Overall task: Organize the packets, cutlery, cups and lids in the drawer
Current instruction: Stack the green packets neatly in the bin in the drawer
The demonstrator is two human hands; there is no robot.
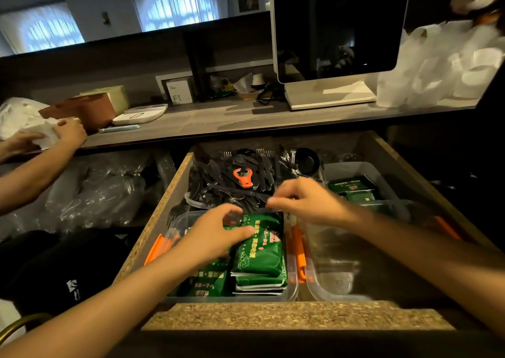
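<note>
The open drawer (295,315) holds a clear container (293,289) with orange clips, stacked with green packets (259,251). My left hand (216,233) rests on top of the packets with its fingers curved over them. Just behind, my right hand (306,200) hovers at the far edge of the packets, thumb and fingertips close together as if pinching a packet's edge. Black plastic cutlery (235,183) and an orange opener (242,178) lie in a heap at the back. A second clear container (344,275) at the right looks empty. More green packets (354,189) sit in a back right tub.
Another person's hands (65,133) hold white things at the counter's left, beside a brown holder (90,110). A screen on a stand (336,30) and a bag of clear cups (442,68) stand on the counter. Plastic-wrapped goods (90,191) fill the shelf left of the drawer.
</note>
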